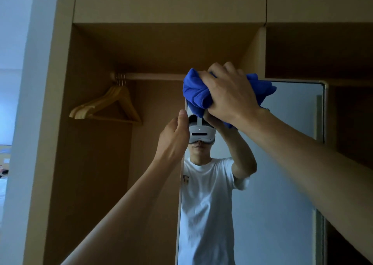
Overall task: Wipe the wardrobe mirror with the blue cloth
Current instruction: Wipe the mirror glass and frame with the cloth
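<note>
The wardrobe mirror [282,163] is a tall panel with a thin pale frame, standing right of centre. A bunched blue cloth [196,92] is pressed against the mirror's top left corner. My right hand [230,92] grips the cloth from in front, fingers curled over it. My left hand [174,137] holds the mirror's left edge just below the cloth, thumb up along the frame and fingers behind it. The glass reflects a person in a white T-shirt with a headset.
An open wooden wardrobe [90,163] surrounds the mirror. A wooden rail [153,76] runs behind the cloth, with several wooden hangers [109,105] at its left end. A white wall [18,103] lies at the far left.
</note>
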### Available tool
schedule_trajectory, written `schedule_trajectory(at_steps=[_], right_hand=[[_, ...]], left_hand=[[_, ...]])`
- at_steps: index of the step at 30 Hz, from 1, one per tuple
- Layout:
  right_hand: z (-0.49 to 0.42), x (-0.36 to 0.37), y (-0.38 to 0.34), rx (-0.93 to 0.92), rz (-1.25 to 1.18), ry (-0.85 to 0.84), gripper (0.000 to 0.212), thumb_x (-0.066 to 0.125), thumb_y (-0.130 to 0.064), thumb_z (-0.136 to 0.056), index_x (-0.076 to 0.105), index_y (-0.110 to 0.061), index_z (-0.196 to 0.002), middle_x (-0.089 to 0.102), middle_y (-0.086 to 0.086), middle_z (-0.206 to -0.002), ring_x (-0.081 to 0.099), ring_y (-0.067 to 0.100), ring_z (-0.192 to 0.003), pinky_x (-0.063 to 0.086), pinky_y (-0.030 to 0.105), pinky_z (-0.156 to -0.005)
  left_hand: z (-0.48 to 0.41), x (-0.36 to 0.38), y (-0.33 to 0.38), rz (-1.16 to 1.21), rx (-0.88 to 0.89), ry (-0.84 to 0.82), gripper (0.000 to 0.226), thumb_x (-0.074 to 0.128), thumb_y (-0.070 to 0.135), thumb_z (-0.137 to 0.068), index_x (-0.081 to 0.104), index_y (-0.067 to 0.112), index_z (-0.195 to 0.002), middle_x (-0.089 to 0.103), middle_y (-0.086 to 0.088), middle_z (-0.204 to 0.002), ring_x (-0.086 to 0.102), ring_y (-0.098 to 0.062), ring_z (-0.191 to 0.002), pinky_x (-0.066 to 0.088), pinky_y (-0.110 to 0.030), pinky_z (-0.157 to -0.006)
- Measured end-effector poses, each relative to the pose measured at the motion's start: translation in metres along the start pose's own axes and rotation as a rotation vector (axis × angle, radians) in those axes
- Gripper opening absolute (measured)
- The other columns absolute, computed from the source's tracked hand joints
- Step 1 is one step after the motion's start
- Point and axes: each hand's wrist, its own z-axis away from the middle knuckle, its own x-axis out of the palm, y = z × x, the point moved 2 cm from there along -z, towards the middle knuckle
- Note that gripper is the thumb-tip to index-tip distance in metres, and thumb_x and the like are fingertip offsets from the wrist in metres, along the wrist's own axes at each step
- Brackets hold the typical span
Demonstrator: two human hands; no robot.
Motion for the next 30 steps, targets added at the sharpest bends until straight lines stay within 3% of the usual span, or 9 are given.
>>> schedule_trajectory(at_steps=[2,6,14,19,22,27,30], right_hand=[[0.01,0.001,-0.005,-0.004,-0.024,-0.012,0.051,0.068,-0.024,-0.077,0.056,-0.016,-0.126,0.058,0.008,-0.112,0.053,0.033,-0.099,0.042,0.048,-0.083],[0.034,0.005,-0.015,-0.024,-0.049,-0.028,0.046,0.065,-0.03,-0.082,0.056,-0.016,-0.124,0.058,0.008,-0.113,0.053,0.033,-0.101,0.043,0.048,-0.083],[0.086,0.02,-0.045,-0.013,-0.06,-0.043,0.046,0.07,-0.026,-0.076,0.059,-0.016,-0.119,0.059,0.007,-0.107,0.053,0.031,-0.092,0.041,0.044,-0.079],[0.121,0.025,-0.067,-0.011,-0.129,-0.073,0.043,0.054,-0.032,-0.084,0.058,-0.015,-0.123,0.059,0.009,-0.111,0.053,0.031,-0.095,0.041,0.044,-0.082],[0.137,0.028,-0.078,0.01,-0.146,-0.1,0.047,0.043,-0.033,-0.084,0.058,-0.016,-0.125,0.059,0.008,-0.112,0.053,0.031,-0.095,0.04,0.044,-0.082],[0.165,0.03,-0.095,0.049,-0.17,-0.174,0.057,0.033,-0.039,-0.087,0.056,-0.017,-0.134,0.059,0.008,-0.115,0.053,0.031,-0.099,0.04,0.045,-0.087],[0.187,0.034,-0.107,0.05,-0.172,-0.227,0.056,0.033,-0.037,-0.088,0.055,-0.017,-0.135,0.057,0.01,-0.119,0.052,0.033,-0.103,0.039,0.046,-0.091]], left_hand=[[0.003,-0.003,-0.004,0.036,-0.036,0.018,0.065,0.025,0.075,-0.093,0.068,0.027,-0.083,0.074,-0.005,-0.088,0.071,-0.031,-0.093,0.056,-0.056,-0.092],[0.012,-0.006,-0.012,0.07,-0.06,0.045,0.065,0.024,0.077,-0.086,0.07,0.031,-0.091,0.076,-0.004,-0.099,0.071,-0.024,-0.099,0.054,-0.054,-0.099],[0.033,-0.003,-0.037,0.065,-0.073,0.043,0.074,0.028,0.077,-0.085,0.071,0.018,-0.097,0.074,-0.01,-0.092,0.07,-0.031,-0.09,0.055,-0.061,-0.093],[0.056,0.0,-0.06,0.096,-0.12,0.017,0.063,0.029,0.072,-0.09,0.071,0.028,-0.109,0.076,-0.001,-0.103,0.071,-0.02,-0.099,0.056,-0.053,-0.096],[0.067,-0.001,-0.073,0.115,-0.142,0.018,0.056,0.03,0.068,-0.091,0.071,0.033,-0.106,0.076,0.0,-0.105,0.072,-0.02,-0.101,0.055,-0.053,-0.096],[0.083,-0.002,-0.097,0.143,-0.194,0.028,0.054,0.028,0.069,-0.091,0.07,0.036,-0.092,0.076,-0.011,-0.104,0.072,-0.031,-0.101,0.054,-0.058,-0.094],[0.098,-0.002,-0.115,0.121,-0.213,0.02,0.06,0.026,0.066,-0.098,0.072,0.028,-0.097,0.076,-0.012,-0.102,0.071,-0.033,-0.099,0.055,-0.058,-0.091]])
